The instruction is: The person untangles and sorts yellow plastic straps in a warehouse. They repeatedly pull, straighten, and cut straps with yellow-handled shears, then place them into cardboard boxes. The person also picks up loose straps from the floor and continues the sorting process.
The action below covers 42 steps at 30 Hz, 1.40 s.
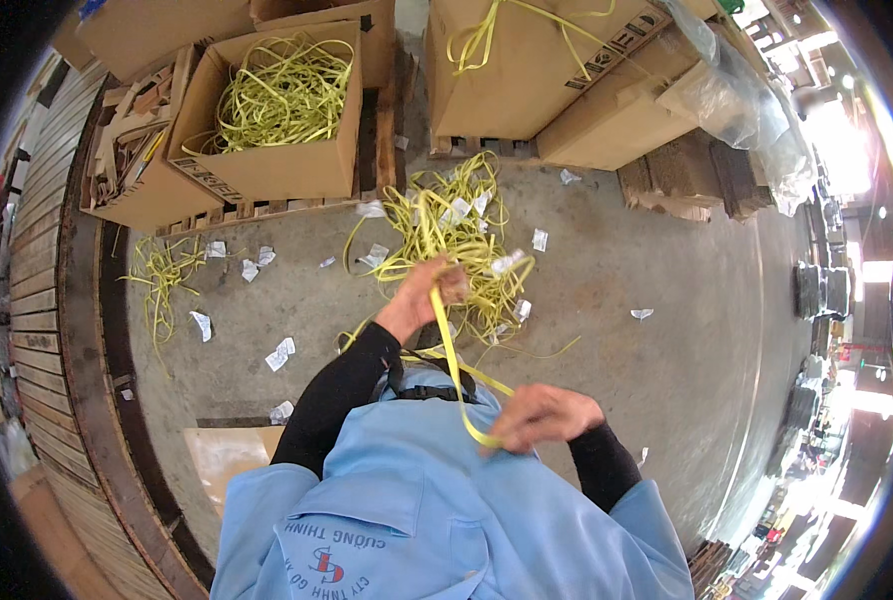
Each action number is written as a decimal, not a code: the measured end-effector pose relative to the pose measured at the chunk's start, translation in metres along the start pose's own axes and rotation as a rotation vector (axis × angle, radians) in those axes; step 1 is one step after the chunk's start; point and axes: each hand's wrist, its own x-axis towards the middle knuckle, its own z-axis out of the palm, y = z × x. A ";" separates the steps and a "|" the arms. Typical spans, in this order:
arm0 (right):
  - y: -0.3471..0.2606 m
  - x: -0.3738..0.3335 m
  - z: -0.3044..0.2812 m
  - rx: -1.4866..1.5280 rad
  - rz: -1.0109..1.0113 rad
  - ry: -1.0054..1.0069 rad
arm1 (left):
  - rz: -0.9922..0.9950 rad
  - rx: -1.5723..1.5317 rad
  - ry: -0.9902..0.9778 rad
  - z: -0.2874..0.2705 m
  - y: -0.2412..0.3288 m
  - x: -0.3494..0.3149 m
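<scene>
"Fingers point(455, 285) of the left hand point(419, 298) curl closed around a yellow strap point(449, 345) as we look down on a concrete floor point(237, 385)."

"And the right hand point(552, 415), lower and to the right?"

"Its fingers pinch the same strap near the lower bend, in front of a light-blue shirt point(417, 480). Motion blurs them, so we cannot make out each fingertip. The strap hangs slack from one hand to the other."

"What do we have around them, from the left?"

"Wooden slats point(37, 345) line the far left. Next, a small yellow tangle point(162, 275) lies on the floor, white paper scraps point(280, 354) near it. Beyond, a carton point(157, 200) holds torn cardboard point(117, 130); just beside it, a larger box point(297, 175) brims with yellow strapping point(282, 95)."

"And at the centre?"

"A loose heap of straps point(477, 270) spreads over the floor around and beyond the left hand, more white scraps caught among the coils."

"Farther right, we see cartons too."

"Yes: a tall cardboard box point(497, 95) with yellow bands point(482, 40) draped on it, a second carton point(607, 120) beside it, then stacked brown sheets point(677, 175) and, at the upper right, crumpled clear plastic point(732, 110)."
</scene>
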 end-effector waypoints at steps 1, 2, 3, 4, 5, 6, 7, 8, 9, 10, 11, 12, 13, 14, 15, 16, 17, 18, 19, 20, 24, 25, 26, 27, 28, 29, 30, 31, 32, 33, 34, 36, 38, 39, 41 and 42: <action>0.007 -0.013 -0.002 -0.025 0.035 -0.105 | 0.044 -0.036 0.053 -0.009 0.010 0.009; 0.013 -0.030 -0.003 0.029 -0.035 -0.030 | 0.076 -0.086 0.022 -0.022 0.027 0.010; 0.021 -0.044 -0.006 0.069 -0.053 0.039 | 0.103 -0.063 0.078 -0.028 0.033 0.009; 0.030 -0.048 -0.010 0.134 -0.153 0.114 | 0.109 -0.021 -0.038 -0.033 0.040 0.003; 0.040 -0.047 -0.015 0.347 -0.069 0.248 | 0.098 0.078 -0.093 -0.033 0.040 -0.007; 0.050 -0.041 -0.018 0.595 -0.069 0.396 | 0.076 0.153 -0.193 -0.027 0.034 -0.021; 0.059 -0.029 -0.017 0.848 -0.070 0.550 | 0.063 0.461 -0.189 -0.014 0.019 -0.037; 0.067 -0.012 -0.024 0.820 -0.044 0.526 | 0.062 0.676 -0.330 0.003 0.002 -0.056; 0.074 0.009 -0.034 0.786 0.011 0.518 | 0.150 0.868 -0.432 0.021 -0.019 -0.076; 0.082 0.038 -0.037 0.814 -0.031 0.554 | 0.102 1.091 -0.534 0.035 -0.023 -0.088; 0.086 0.065 -0.040 0.847 -0.109 0.539 | 0.195 1.221 -0.586 0.049 -0.027 -0.098; 0.086 0.079 -0.049 0.846 -0.067 0.653 | 0.306 1.344 -0.656 0.061 -0.029 -0.104; 0.083 0.092 -0.056 0.855 -0.084 0.700 | 0.419 1.482 -0.710 0.071 -0.027 -0.110; 0.079 0.099 -0.060 0.862 -0.132 0.742 | 0.358 1.409 -0.539 0.075 -0.022 -0.116; 0.073 0.101 -0.062 0.858 -0.165 0.772 | 0.434 1.520 -0.394 0.077 -0.013 -0.119; 0.064 0.100 -0.065 0.851 -0.231 0.797 | 0.500 1.624 -0.203 0.077 -0.004 -0.125; 0.055 0.097 -0.065 0.855 -0.320 0.797 | 0.526 1.734 -0.008 0.075 0.003 -0.130; 0.046 0.091 -0.064 0.858 -0.291 0.749 | 0.768 1.640 0.051 0.075 0.012 -0.132; 0.036 0.085 -0.061 0.793 -0.227 0.732 | 0.974 1.557 0.105 0.074 0.020 -0.135; 0.027 0.080 -0.059 0.729 -0.212 0.677 | 1.180 1.462 0.157 0.074 0.028 -0.136; -0.001 0.066 -0.052 0.379 -0.183 0.500 | 1.322 1.631 0.201 0.084 0.057 -0.145; -0.005 0.063 -0.052 0.272 -0.180 0.463 | 1.344 1.669 0.153 0.087 0.063 -0.148; -0.009 0.060 -0.052 0.291 -0.172 0.471 | 1.343 1.738 0.089 0.089 0.068 -0.150; -0.011 0.059 -0.055 0.282 -0.143 0.465 | 1.390 1.782 -0.001 0.091 0.071 -0.152; -0.012 0.057 -0.058 0.273 -0.143 0.437 | 1.311 1.759 -0.097 0.091 0.073 -0.152; -0.011 0.056 -0.061 0.264 -0.141 0.416 | 1.097 1.684 -0.135 0.090 0.073 -0.151; -0.009 0.055 -0.065 0.192 -0.103 0.420 | 0.897 1.566 -0.159 0.088 0.073 -0.148; -0.005 0.056 -0.068 0.156 -0.098 0.440 | 0.702 1.442 -0.181 0.085 0.071 -0.143; 0.000 0.059 -0.071 0.119 -0.096 0.459 | 0.618 1.402 -0.155 0.080 0.070 -0.138; 0.006 0.063 -0.073 0.079 -0.156 0.462 | 0.686 1.563 -0.082 0.075 0.068 -0.132; 0.013 0.068 -0.073 0.059 -0.138 0.527 | 0.754 1.723 -0.007 0.070 0.067 -0.126; 0.029 0.080 -0.069 0.195 -0.035 0.625 | 0.834 1.920 0.087 0.062 0.068 -0.119; 0.040 0.094 -0.063 0.296 0.039 0.779 | 0.970 1.803 0.346 0.061 0.070 -0.122; 0.044 0.099 -0.059 0.164 -0.035 0.726 | 1.031 1.735 0.491 0.061 0.074 -0.129; 0.043 0.105 -0.052 -0.130 -0.061 0.691 | 0.987 1.789 0.383 0.068 0.082 -0.141; 0.040 0.104 -0.048 -0.159 -0.058 0.714 | 0.989 1.761 0.273 0.071 0.086 -0.153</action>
